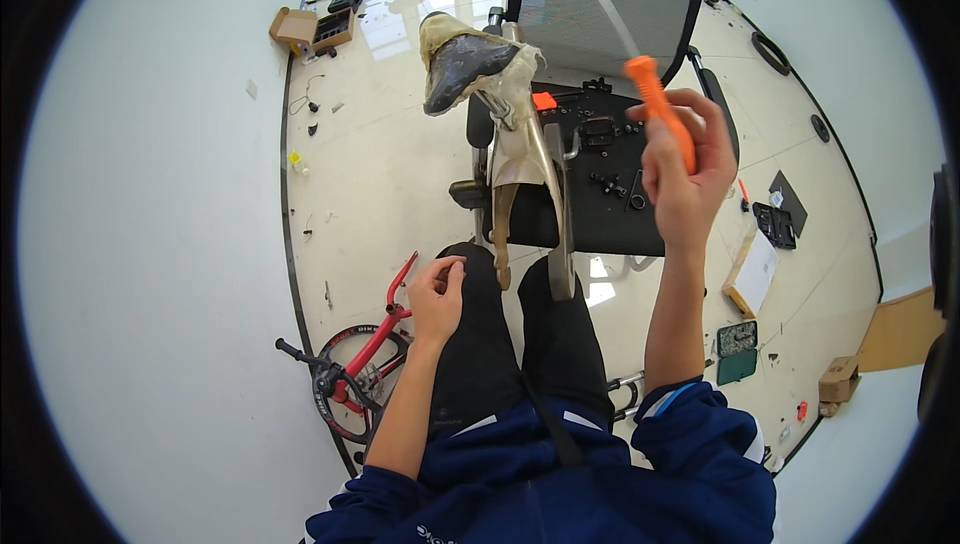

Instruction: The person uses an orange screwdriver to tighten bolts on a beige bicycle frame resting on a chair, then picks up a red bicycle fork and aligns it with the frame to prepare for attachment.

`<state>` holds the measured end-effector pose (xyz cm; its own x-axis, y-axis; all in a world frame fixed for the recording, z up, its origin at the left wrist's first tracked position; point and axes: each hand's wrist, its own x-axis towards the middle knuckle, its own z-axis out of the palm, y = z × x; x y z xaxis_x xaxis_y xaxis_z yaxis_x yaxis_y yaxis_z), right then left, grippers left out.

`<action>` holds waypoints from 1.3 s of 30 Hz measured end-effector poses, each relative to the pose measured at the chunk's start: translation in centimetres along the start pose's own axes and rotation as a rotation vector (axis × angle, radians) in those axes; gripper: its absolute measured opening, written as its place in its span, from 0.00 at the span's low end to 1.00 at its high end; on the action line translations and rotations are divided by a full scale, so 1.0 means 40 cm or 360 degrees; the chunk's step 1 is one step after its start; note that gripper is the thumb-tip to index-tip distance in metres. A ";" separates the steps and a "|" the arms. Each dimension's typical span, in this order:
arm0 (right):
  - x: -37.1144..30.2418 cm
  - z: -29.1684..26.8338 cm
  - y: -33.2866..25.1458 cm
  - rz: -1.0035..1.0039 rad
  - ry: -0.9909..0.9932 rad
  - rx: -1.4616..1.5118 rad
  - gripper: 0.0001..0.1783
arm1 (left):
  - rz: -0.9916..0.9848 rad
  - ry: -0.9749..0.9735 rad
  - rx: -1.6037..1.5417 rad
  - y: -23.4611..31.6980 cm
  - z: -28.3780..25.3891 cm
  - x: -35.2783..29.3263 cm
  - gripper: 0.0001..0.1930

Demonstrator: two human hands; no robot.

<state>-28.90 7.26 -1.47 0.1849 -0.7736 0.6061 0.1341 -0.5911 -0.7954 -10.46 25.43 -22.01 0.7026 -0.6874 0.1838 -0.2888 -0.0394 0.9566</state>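
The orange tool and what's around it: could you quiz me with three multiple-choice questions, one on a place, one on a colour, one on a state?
1. Where does the left hand rest?
A. on the person's knee
B. on the saddle
C. on the chair back

2. What colour is the small bike frame on the floor at the left?
A. green
B. red
C. white

3. How is the right hand holding the orange tool?
A. lying open beneath it
B. closed around its handle, raised
C. pressing it on the floor

Answers:
1. A, its fingers lie on the dark trouser leg.
2. B, the tube by the black tyre is red.
3. B, the fingers wrap the handle in the air above the chair seat.
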 end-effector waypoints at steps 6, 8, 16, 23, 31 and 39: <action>0.009 0.001 -0.036 -0.0043 -0.0403 -0.0297 0.13 | -0.0052 0.0014 0.0005 0.002 -0.018 0.000 0.08; 0.010 0.004 -0.042 -0.0075 -0.0338 -0.0335 0.13 | -0.0051 0.0019 0.0003 0.000 -0.026 0.000 0.08; 0.008 -0.001 -0.042 -0.0075 -0.0404 -0.0361 0.13 | -0.0116 -0.0044 0.0008 -0.002 -0.024 -0.007 0.09; 0.001 0.013 -0.032 -0.0106 -0.0193 -0.0304 0.14 | -0.0121 -0.0027 0.0012 -0.007 -0.029 -0.007 0.09; -0.017 -0.010 -0.033 -0.0002 -0.0771 -0.0342 0.10 | -0.0124 -0.0046 0.0039 -0.019 -0.035 -0.007 0.09; -0.133 -0.111 0.116 0.0597 -0.0364 0.0132 0.13 | -0.0176 -0.0087 -0.0012 -0.027 -0.030 -0.013 0.09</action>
<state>-33.60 7.60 -8.36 0.4447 -0.8552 0.2661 0.0924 -0.2517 -0.9634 -9.75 26.70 -22.85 0.6934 -0.7176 0.0645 -0.2061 -0.1118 0.9721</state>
